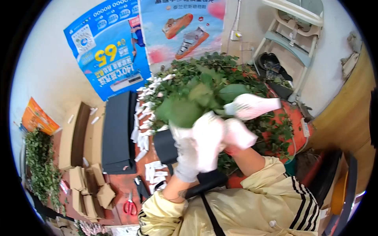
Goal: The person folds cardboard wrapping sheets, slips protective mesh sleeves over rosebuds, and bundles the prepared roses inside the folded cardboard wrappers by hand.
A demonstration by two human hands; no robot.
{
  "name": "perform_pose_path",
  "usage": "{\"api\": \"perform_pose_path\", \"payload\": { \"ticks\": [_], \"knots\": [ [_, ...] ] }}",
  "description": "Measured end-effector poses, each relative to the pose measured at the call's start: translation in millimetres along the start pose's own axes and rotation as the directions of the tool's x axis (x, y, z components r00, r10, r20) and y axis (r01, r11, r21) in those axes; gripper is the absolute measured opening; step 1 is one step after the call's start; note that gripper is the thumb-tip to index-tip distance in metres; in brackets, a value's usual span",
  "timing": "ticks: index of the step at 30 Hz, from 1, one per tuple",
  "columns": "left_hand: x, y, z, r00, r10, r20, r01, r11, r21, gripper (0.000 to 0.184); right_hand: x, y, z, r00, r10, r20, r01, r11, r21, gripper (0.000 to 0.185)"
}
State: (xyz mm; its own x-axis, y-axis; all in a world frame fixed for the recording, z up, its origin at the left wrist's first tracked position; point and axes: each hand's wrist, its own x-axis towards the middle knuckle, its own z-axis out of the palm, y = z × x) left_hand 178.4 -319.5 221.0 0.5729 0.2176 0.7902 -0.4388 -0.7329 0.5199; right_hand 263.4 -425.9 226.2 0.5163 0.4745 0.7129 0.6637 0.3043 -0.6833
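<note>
Both hands meet in front of the torso around a bunch of flowers in pale pink-and-white sleeves (209,131) with large green leaves. My left hand (184,151), in a light grey glove, is closed against the left side of the bunch, its fingertips blurred. My right hand (233,148) is wrapped round the lower right of the bunch, mostly hidden by a sleeved bloom. Another sleeved flower (254,106) points to the right. Behind the hands lies a large heap of green leafy stems (212,65).
Black sheets (118,129), cardboard strips (75,137) and folded cardboard pieces (92,190) lie on the left of the red table (120,194). Red scissors (130,205) rest near the front edge. White paper strips (155,173) lie beside the stems. A high chair (299,51) stands behind right.
</note>
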Motion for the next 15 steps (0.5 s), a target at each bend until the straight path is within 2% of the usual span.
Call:
{"api": "perform_pose_path", "payload": {
  "ticks": [1,3,4,5,6,7,8,9,10,11,12,14,15],
  "knots": [
    [-2.6,-1.4,0.3,0.997,-0.078,0.028,0.076,0.994,0.081,0.068,5.3,-0.8,8.8,0.999,-0.034,0.042,0.036,0.998,-0.046,0.037],
    [-40.0,-68.1,3.6,0.949,-0.283,0.140,0.182,0.852,0.491,0.054,11.9,-3.9,19.1,0.988,-0.055,0.148,0.065,0.995,-0.069,0.037],
    [-38.9,-66.2,-2.3,0.944,-0.329,0.026,0.319,0.930,0.184,0.050,17.2,-4.0,15.1,0.974,-0.034,0.226,0.060,0.992,-0.111,0.048],
    [-36.7,-65.5,-6.0,0.906,-0.418,-0.067,0.377,0.870,-0.319,0.046,22.7,-3.9,4.8,0.948,0.021,0.317,0.024,0.990,-0.137,0.062],
    [-34.8,-72.3,-8.5,0.874,-0.476,-0.098,0.341,0.744,-0.575,0.042,27.6,-4.0,-2.6,0.918,0.070,0.391,-0.012,0.989,-0.149,0.076],
    [-30.9,-77.5,-13.3,0.865,-0.484,-0.133,0.293,0.703,-0.648,0.038,31.2,-4.1,-12.6,0.883,0.112,0.456,-0.054,0.989,-0.137,0.092],
    [-27.9,-82.6,-16.4,0.851,-0.496,-0.173,0.304,0.734,-0.608,0.037,34.0,-3.7,-19.1,0.861,0.134,0.491,-0.116,0.991,-0.067,0.082],
    [-26.9,-84.9,-21.1,0.860,-0.458,-0.226,0.341,0.845,-0.412,0.036,36.1,1.3,-24.0,0.859,0.139,0.492,-0.199,0.977,0.071,0.073],
    [-28.7,-86.3,-22.7,0.878,-0.383,-0.287,0.363,0.924,-0.122,0.036,38.5,7.3,-28.3,0.867,0.142,0.477,-0.258,0.948,0.188,0.065],
    [-30.9,-87.7,-25.5,0.910,-0.276,-0.310,0.341,0.923,0.177,0.035,43.6,15.4,-32.7,0.884,0.157,0.441,-0.291,0.922,0.256,0.057],
    [-33.2,-86.8,-31.0,0.945,-0.149,-0.290,0.258,0.886,0.385,0.033,50.4,16.2,-35.4,0.901,0.188,0.390,-0.269,0.949,0.164,0.055],
    [-37.9,-85.1,-41.9,0.966,0.112,-0.234,0.107,0.649,0.754,0.033,65.5,14.0,-39.9,0.954,0.222,0.200,-0.187,0.966,-0.178,0.052],
    [-44.9,-98.5,-45.1,0.957,0.086,-0.276,0.133,0.718,0.684,0.037,71.9,14.5,-44.5,0.970,0.218,0.112,-0.180,0.943,-0.280,0.051]
  ]
}}
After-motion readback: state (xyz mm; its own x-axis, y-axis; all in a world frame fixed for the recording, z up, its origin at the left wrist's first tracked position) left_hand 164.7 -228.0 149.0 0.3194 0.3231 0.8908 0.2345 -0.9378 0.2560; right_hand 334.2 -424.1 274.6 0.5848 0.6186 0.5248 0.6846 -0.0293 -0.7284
